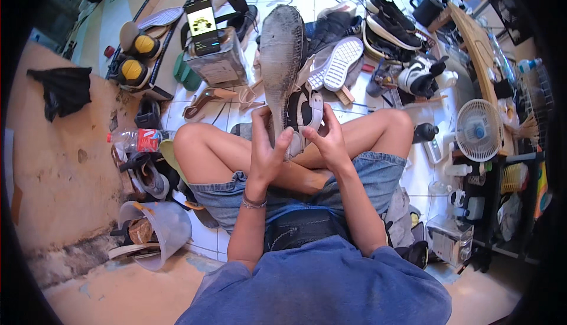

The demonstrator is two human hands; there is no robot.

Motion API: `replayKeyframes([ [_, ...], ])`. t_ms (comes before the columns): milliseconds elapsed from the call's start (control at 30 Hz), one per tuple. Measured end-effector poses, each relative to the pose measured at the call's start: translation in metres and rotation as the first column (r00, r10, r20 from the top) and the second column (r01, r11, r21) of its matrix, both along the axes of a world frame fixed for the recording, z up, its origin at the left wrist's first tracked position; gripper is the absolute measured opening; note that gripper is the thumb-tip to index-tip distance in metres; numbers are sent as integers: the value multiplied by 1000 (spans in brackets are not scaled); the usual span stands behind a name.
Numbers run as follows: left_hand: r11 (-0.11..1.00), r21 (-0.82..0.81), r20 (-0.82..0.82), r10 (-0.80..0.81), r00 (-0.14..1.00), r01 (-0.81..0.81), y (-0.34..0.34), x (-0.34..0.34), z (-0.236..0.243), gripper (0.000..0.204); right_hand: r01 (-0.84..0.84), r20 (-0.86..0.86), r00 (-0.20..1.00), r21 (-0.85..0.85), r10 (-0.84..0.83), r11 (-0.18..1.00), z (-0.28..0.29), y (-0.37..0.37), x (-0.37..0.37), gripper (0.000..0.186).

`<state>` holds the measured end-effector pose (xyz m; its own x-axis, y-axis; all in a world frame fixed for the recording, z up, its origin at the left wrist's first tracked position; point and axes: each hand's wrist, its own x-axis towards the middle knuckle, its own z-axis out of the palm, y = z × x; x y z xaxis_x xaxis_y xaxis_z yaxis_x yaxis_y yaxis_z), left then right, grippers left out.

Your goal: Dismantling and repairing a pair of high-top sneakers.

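Above my crossed legs I hold a black and white sneaker. Its long grey underside is turned up toward me, worn and rough, with a dark edge along its right side. My left hand grips the heel end of that underside, thumb on its right edge. On the other side, my right hand is closed on the pale part of the sneaker, with the thumb pointing in toward it. Some fingertips of both hands are hidden behind the sneaker. Whether the underside is partly loose from the upper, I cannot tell.
Beyond the sneaker lie a white-soled shoe, black sneakers and a wooden-handled tool. A phone leans on a metal can. A white fan stands at right; a tipped bucket lies at left.
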<state>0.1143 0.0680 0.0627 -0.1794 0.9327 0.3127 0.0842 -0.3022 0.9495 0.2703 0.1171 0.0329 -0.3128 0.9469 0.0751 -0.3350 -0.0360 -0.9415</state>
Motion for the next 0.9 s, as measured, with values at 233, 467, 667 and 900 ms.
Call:
replayKeyframes([
  [233,993,-121,486,53,872,7,15,12,9,66,-165,-129,980,-121,150,979,-8,2,32,91],
  [467,972,-177,659,2,752,152,7,2,-19,94,-150,288,950,70,124,986,2,5,45,62],
  [667,964,-183,587,-50,808,193,-5,14,-8,105,98,84,989,220,-119,971,65,11,23,39],
  [900,941,-252,621,-23,783,227,-9,7,-13,107,125,17,991,196,-131,973,49,9,12,14],
])
